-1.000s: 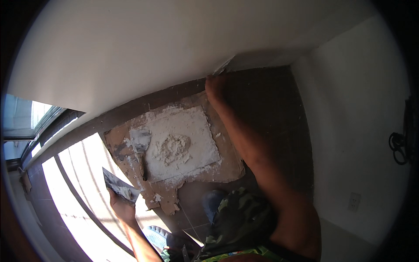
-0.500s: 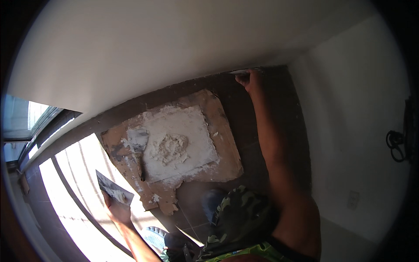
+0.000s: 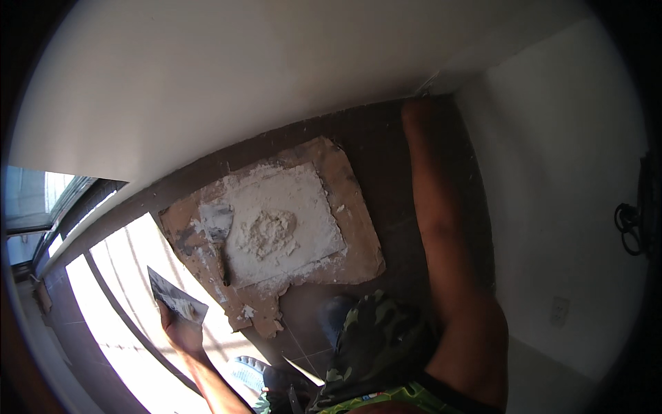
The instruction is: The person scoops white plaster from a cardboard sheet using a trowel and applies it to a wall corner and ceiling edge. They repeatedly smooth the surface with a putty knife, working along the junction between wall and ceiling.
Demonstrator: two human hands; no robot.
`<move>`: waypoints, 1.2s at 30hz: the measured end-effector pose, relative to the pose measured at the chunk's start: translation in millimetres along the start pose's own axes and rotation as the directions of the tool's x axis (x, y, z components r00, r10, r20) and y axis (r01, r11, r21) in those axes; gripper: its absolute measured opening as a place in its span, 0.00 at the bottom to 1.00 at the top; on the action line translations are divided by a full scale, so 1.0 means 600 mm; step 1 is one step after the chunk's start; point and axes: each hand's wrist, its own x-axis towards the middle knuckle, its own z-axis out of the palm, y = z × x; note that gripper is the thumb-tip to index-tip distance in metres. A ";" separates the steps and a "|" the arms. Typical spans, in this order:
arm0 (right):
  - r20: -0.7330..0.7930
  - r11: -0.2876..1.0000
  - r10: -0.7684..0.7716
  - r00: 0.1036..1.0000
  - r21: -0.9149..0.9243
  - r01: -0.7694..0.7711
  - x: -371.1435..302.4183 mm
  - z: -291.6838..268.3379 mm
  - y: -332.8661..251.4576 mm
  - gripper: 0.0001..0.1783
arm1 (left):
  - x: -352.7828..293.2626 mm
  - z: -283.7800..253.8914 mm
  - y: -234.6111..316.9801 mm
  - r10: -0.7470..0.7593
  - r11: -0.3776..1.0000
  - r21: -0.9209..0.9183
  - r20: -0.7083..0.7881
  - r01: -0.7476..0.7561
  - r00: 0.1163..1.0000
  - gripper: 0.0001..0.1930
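Note:
My left hand (image 3: 181,332) grips a flat grey metal plastering blade (image 3: 176,293) with pale plaster smeared on it, low at the left above the sunlit floor. My right arm stretches far forward, and my right hand (image 3: 418,107) is at the foot of the wall, close to the corner. The thin edge of a second plastering blade (image 3: 428,83) shows against the wall beyond that hand; my fingers are mostly hidden. Between my arms, a mound of wet plaster (image 3: 267,233) lies on a whitened board (image 3: 314,259). A wide putty knife (image 3: 219,234) rests on the board's left side.
Torn brown cardboard (image 3: 358,255) lies under the board on dark floor tiles (image 3: 386,176). A pale wall (image 3: 207,83) runs ahead, meeting another wall (image 3: 552,172) at the right, with an outlet (image 3: 559,311) and a dark cable (image 3: 627,228). A window (image 3: 41,196) is at the left.
My right hand has slid right along the base of the wall toward the corner, its blade now tilted up against the wall. My left hand with its blade has barely moved.

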 end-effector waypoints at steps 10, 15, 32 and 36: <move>-0.130 0.831 -0.368 0.921 0.398 0.388 -0.298 0.149 -0.214 0.21 | -0.018 -0.023 -0.015 -0.031 0.988 -0.149 -0.023 0.028 0.999 0.19; 0.333 0.642 -0.185 0.925 0.753 -0.142 -0.409 0.144 -0.306 0.19 | -0.022 -0.026 -0.011 0.262 0.851 0.475 -0.018 -0.223 0.965 0.20; -0.159 0.976 -0.083 0.984 0.188 0.112 0.019 -0.036 0.018 0.18 | -0.012 -0.053 0.019 0.027 0.997 -0.073 0.014 -0.026 1.000 0.21; -0.102 0.968 -0.203 0.974 0.128 0.216 -0.040 -0.008 -0.040 0.20 | -0.014 -0.032 0.017 0.191 0.959 0.247 -0.198 -0.139 0.961 0.22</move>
